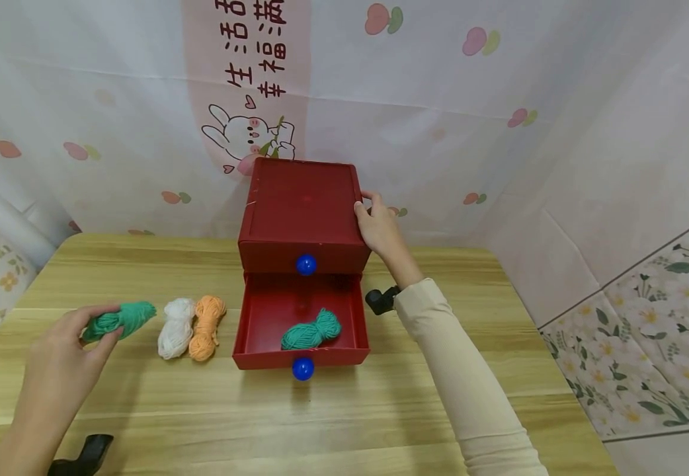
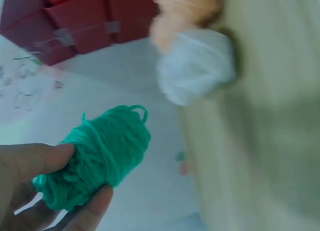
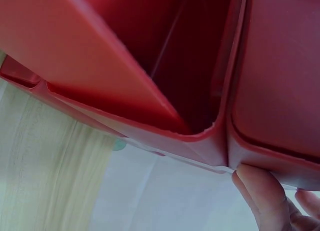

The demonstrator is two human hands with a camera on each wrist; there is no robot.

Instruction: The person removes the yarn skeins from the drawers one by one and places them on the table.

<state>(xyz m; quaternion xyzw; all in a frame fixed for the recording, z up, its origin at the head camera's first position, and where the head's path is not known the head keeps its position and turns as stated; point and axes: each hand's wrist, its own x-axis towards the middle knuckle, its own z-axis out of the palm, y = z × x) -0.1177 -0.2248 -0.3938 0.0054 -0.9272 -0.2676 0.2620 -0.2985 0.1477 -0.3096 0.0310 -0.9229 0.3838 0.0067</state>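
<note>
At the left, my left hand point(image 1: 61, 350) pinches a green yarn skein point(image 1: 130, 317) between thumb and fingers, above the table. The left wrist view shows the same green skein point(image 2: 107, 148) gripped at one end. My right hand point(image 1: 380, 228) touches the right side of a red two-drawer cabinet point(image 1: 303, 205) near its top edge. Its lower drawer point(image 1: 261, 324) is pulled out, and another green yarn skein point(image 1: 311, 332) lies inside. The upper drawer, with a blue knob point(image 1: 306, 265), is closed. In the right wrist view, fingers point(image 3: 262, 193) touch the cabinet's side.
A white yarn skein point(image 1: 176, 328) and an orange yarn skein point(image 1: 206, 328) lie side by side left of the drawer. A second blue knob point(image 1: 303, 369) sticks out in front. The wooden table point(image 1: 202, 423) ends at a patterned curtain point(image 1: 428, 145) behind the cabinet.
</note>
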